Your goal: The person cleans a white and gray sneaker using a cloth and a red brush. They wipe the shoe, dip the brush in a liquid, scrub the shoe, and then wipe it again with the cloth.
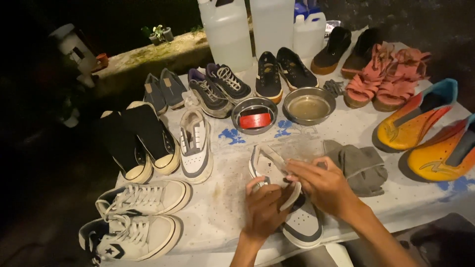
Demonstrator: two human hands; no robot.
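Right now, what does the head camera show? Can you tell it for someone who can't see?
Two hands, left hand and right hand, hold a white and grey sneaker on a cloth-covered table. Many pairs of shoes lie around it, with a grey cloth and two metal bowls nearby, and clear jugs behind.

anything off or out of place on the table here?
One thing: the white-and-grey sneaker pair is split. One sneaker stands alone by the black high-tops, while both hands, left and right, are on its mate. A pale flat piece, possibly its insole, sticks out. All other pairs sit together.
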